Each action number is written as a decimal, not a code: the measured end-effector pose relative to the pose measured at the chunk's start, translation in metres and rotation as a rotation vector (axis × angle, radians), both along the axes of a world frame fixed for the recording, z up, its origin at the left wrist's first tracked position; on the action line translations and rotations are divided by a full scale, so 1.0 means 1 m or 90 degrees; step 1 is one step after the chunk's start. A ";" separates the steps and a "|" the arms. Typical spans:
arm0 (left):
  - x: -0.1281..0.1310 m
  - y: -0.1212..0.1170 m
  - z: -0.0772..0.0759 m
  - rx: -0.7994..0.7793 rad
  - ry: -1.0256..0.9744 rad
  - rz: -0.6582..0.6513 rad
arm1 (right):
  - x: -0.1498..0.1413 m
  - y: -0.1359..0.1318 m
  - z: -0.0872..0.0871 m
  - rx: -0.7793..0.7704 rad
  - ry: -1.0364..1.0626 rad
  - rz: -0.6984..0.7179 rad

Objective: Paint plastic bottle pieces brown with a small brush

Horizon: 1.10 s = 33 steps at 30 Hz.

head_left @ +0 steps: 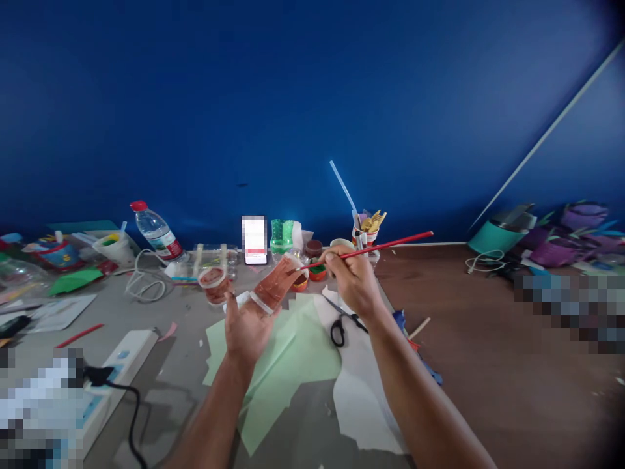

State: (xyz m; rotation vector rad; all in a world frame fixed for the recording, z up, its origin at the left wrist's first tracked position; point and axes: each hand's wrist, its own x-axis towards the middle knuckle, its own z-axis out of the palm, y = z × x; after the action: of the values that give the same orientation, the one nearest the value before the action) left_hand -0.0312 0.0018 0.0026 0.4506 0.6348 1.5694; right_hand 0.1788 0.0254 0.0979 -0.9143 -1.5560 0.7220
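Note:
My left hand [249, 329] holds up a tilted plastic piece [273, 283], perhaps a cut bottle or cup, coated in reddish-brown paint. Its far end looks whitish and unpainted. Between the fingers of my right hand [352, 277] is a slim red paintbrush [395, 242], its tip at the far end of the piece. Just left of my left hand stands a clear cup [213, 286] with brown paint on it. Small paint pots [317, 270] sit behind the brush. Below my hands lie pale green paper sheets [288, 352] and black-handled scissors [338, 331] on white paper [359, 397].
A phone [254, 241] stands upright by the blue wall, beside a green plastic bottle piece [282, 236]. A cup of wooden sticks [368, 228], a water bottle [159, 231], a power strip [120, 368] with a black cord, and purple flower-like crafts [556, 244] surround the work area.

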 end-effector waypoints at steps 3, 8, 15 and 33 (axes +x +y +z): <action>-0.003 0.000 -0.001 -0.060 -0.049 0.004 | 0.003 0.001 0.000 0.013 0.036 -0.025; -0.001 -0.001 -0.001 -0.059 -0.035 -0.017 | 0.004 0.000 0.003 0.001 -0.012 0.010; 0.004 -0.004 0.010 -0.099 -0.058 0.011 | 0.007 0.000 0.003 0.008 -0.005 0.030; 0.005 -0.003 0.013 -0.029 0.042 0.076 | 0.011 0.010 0.003 -0.005 0.203 -0.039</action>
State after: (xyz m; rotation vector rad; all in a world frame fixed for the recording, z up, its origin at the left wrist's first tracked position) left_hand -0.0264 -0.0014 0.0152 0.4381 0.7583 1.6555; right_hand 0.1896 0.0349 0.1007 -0.8049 -1.2405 0.7878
